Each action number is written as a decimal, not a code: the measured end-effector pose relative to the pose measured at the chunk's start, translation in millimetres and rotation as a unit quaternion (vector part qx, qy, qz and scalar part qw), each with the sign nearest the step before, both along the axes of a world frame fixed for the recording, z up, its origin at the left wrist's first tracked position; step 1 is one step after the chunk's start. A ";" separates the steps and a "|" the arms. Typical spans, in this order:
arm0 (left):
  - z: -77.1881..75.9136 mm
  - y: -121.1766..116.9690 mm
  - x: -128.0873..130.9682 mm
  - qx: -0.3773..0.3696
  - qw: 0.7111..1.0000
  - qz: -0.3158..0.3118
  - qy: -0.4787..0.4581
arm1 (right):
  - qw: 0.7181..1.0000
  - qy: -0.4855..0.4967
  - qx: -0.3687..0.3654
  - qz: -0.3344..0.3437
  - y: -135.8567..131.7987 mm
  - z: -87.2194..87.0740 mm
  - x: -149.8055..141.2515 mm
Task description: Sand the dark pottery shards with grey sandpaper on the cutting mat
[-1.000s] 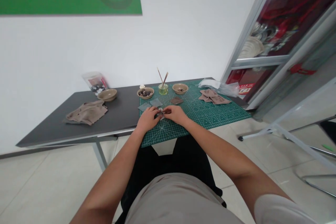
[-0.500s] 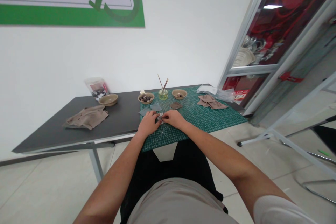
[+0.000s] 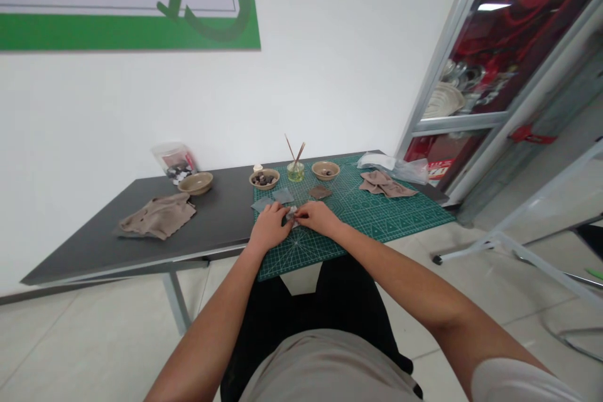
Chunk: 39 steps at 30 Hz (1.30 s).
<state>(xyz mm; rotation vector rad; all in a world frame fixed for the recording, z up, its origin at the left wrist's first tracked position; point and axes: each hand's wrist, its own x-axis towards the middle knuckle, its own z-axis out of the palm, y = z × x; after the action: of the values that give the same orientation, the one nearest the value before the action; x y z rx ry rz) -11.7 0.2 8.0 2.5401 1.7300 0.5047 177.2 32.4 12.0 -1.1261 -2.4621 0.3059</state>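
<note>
Right hand [image 3: 318, 217] has eased slightly off left hand [image 3: 268, 227]; both pinch a small pale piece [image 3: 292, 215]. Keep the grip tight, low over the green cutting mat [image 3: 400, 220].

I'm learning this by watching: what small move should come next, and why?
Probably press the small creased grey piece flat on the green cutting mat: the left hand and right hand both pinch it just above the mat.

Over on the left there's a crumpled tan cloth [image 3: 157, 217], a tan ceramic bowl [image 3: 195, 183] and a clear bag of dark and white bits [image 3: 173, 163] on the grey counter [image 3: 94, 239], plus a glass-fronted cabinet [image 3: 471, 69] of metal dishes to the right.
</note>
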 end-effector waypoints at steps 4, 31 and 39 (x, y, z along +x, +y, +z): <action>1.3 -0.9 1.9 0.001 1.000 0.005 0.006 | 1.000 0.008 -0.019 0.019 -7.1 0.8 12.9; 2.6 -5.0 6.1 0.014 1.000 0.016 0.021 | 0.999 0.030 -0.007 0.027 -1.5 -2.4 16.9; -1.0 -2.7 4.3 0.018 1.000 0.011 0.010 | 0.999 0.035 -0.007 0.041 -7.7 -4.0 23.3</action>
<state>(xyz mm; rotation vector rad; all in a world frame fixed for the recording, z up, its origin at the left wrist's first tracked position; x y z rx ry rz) -7.4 -2.5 7.0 2.5615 1.7741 0.5173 200.5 24.8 8.0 -1.0053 -2.4516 0.3804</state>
